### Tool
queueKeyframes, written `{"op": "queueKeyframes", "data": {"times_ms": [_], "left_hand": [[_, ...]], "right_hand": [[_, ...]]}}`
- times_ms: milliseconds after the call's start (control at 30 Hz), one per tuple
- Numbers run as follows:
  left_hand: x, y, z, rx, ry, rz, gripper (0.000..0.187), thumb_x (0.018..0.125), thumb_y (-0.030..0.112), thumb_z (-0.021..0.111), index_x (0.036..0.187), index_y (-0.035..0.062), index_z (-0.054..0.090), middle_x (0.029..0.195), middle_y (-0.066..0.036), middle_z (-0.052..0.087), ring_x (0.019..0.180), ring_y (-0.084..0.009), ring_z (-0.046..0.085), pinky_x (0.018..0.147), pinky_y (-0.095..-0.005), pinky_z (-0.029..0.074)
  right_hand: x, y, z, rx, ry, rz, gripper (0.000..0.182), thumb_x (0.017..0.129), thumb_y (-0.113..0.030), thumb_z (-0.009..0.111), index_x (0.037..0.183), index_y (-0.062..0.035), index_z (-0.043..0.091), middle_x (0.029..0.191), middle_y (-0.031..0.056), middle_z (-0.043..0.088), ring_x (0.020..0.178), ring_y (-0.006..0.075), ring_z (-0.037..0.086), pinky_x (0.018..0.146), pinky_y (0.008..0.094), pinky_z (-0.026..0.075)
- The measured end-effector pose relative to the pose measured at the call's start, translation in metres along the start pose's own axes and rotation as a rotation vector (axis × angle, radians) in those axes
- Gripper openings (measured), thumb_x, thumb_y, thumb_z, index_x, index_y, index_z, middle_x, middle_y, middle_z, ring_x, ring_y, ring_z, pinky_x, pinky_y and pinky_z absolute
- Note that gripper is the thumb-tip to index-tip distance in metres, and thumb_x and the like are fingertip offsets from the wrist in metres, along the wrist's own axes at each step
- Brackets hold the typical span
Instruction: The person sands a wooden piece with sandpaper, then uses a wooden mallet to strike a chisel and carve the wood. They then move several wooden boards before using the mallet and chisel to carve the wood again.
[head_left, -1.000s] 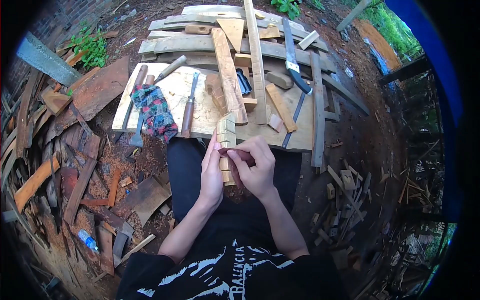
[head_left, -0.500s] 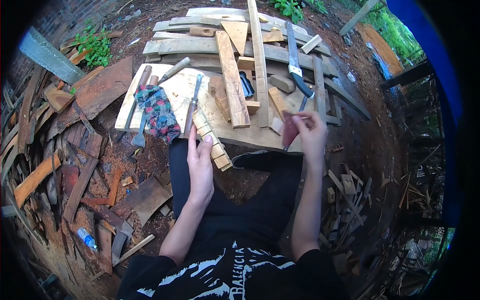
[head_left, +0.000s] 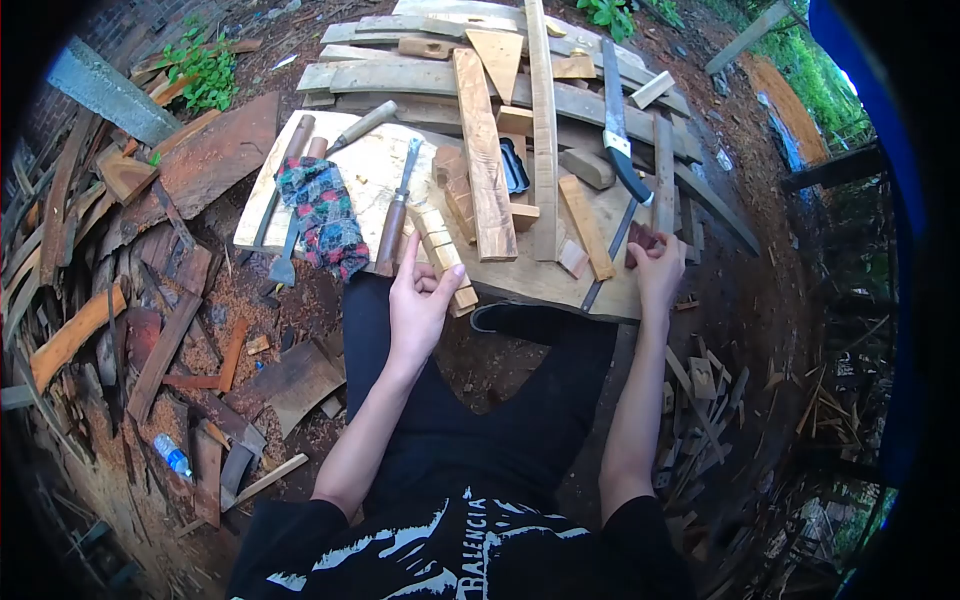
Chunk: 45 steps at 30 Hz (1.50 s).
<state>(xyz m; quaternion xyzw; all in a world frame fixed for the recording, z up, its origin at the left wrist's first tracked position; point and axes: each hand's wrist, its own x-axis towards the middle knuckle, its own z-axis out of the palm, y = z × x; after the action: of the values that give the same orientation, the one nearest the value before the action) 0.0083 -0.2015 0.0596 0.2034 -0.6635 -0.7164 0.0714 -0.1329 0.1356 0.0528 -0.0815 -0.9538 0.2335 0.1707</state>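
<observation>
My left hand point(head_left: 418, 298) holds a pale notched wooden block point(head_left: 438, 243), which leans tilted against the near edge of the flat work board point(head_left: 365, 175). A thumb and fingers pinch its lower end. My right hand point(head_left: 657, 265) reaches out to the board's right corner, fingertips on a small reddish-brown piece of sandpaper point(head_left: 640, 238) that rests at the board's edge. The two hands are well apart.
On the board lie a wooden-handled chisel point(head_left: 395, 215), a patterned cloth point(head_left: 322, 215), more chisels at the left and several planks point(head_left: 485, 150). A black-handled saw point(head_left: 620, 135) lies at the back right. Wood scraps cover the ground, with a plastic bottle point(head_left: 172, 457).
The hands separated from working the block together over my lap. My right hand carried the sandpaper out to the board's right corner; my left moved the block up against the board.
</observation>
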Motion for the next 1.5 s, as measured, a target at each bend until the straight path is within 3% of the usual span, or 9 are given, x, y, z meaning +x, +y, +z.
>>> {"op": "queueKeyframes", "data": {"times_ms": [133,200,333,433,567,667,733,833,1500], "left_hand": [[0.012,-0.018,0.005,-0.053,0.012,-0.07,0.077,0.096,0.011,0.072,0.156,-0.0064,0.027,0.09,-0.005,0.066,0.079,-0.0049,0.062,0.071,-0.0205,0.052],[0.013,-0.024,0.004,-0.138,-0.061,-0.133,0.073,0.099,0.012,0.068,0.157,-0.0042,0.027,0.108,-0.01,0.07,0.098,-0.0106,0.065,0.086,-0.0249,0.052],[0.01,-0.033,0.007,-0.188,-0.031,-0.154,0.073,0.099,0.012,0.069,0.156,-0.0068,0.028,0.097,-0.005,0.068,0.088,-0.006,0.063,0.079,-0.0212,0.052],[0.009,-0.04,0.006,-0.221,-0.019,-0.153,0.073,0.099,0.012,0.069,0.156,-0.0073,0.028,0.096,-0.005,0.068,0.087,-0.0059,0.063,0.079,-0.0206,0.051],[0.006,-0.043,0.001,-0.114,-0.029,-0.159,0.073,0.097,0.013,0.072,0.155,-0.006,0.032,0.093,-0.005,0.067,0.082,-0.0056,0.063,0.073,-0.0201,0.052],[0.0,-0.047,-0.002,-0.036,-0.014,-0.15,0.073,0.094,0.014,0.075,0.153,-0.0053,0.037,0.091,-0.006,0.068,0.076,-0.0057,0.063,0.067,-0.0211,0.053],[-0.003,-0.048,-0.003,-0.004,0.0,-0.138,0.072,0.093,0.015,0.077,0.151,-0.0047,0.04,0.09,-0.007,0.068,0.073,-0.006,0.064,0.065,-0.0219,0.053],[-0.006,-0.049,-0.003,0.073,0.036,-0.104,0.072,0.091,0.016,0.079,0.149,-0.0043,0.044,0.088,-0.008,0.07,0.071,-0.0068,0.065,0.064,-0.0234,0.054],[0.015,-0.043,0.001,0.174,-0.007,-0.114,0.075,0.091,0.024,0.078,0.151,-0.0045,0.042,0.081,-0.007,0.07,0.064,-0.0055,0.063,0.06,-0.0235,0.052]], "right_hand": [[0.001,0.0,0.008,0.014,0.235,-0.173,0.025,0.09,-0.013,0.073,0.11,-0.0003,0.066,0.098,0.0139,0.068,0.085,0.0249,0.071,0.076,0.0395,0.054],[-0.004,-0.017,0.001,0.352,0.116,0.179,0.017,0.095,-0.013,0.069,0.105,0.0003,0.067,0.084,0.0111,0.071,0.072,0.02,0.071,0.071,0.0345,0.054],[-0.013,-0.042,0.001,0.239,0.103,0.174,0.015,0.098,-0.012,0.068,0.104,0.0021,0.066,0.08,0.0074,0.07,0.066,0.0099,0.066,0.065,0.0245,0.054],[-0.018,-0.048,0.018,0.514,0.13,-0.086,0.015,0.097,-0.012,0.069,0.098,0.0029,0.066,0.076,0.0076,0.07,0.063,0.0136,0.068,0.06,0.0288,0.051],[-0.048,-0.098,0.009,0.723,-0.132,0.162,0.012,0.098,-0.006,0.067,0.101,0.0049,0.064,0.084,0.0109,0.07,0.069,0.0149,0.069,0.067,0.0243,0.056],[-0.069,-0.12,0.014,1.012,-0.218,0.286,0.014,0.099,-0.004,0.064,0.108,0.0064,0.063,0.094,0.0152,0.071,0.08,0.0204,0.073,0.078,0.0297,0.061],[-0.08,-0.13,0.014,1.311,-0.435,0.391,0.019,0.1,-0.003,0.062,0.115,0.0077,0.061,0.105,0.0196,0.071,0.092,0.0265,0.074,0.09,0.0349,0.061],[-0.093,-0.134,0.017,1.435,-0.529,0.483,0.022,0.1,-0.002,0.061,0.119,0.0077,0.06,0.11,0.0219,0.071,0.099,0.0299,0.074,0.095,0.0382,0.059],[-0.111,-0.166,-0.02,1.514,-0.57,0.422,0.026,0.1,0.001,0.059,0.125,0.009,0.058,0.119,0.0264,0.068,0.111,0.0332,0.07,0.101,0.0384,0.057]]}}
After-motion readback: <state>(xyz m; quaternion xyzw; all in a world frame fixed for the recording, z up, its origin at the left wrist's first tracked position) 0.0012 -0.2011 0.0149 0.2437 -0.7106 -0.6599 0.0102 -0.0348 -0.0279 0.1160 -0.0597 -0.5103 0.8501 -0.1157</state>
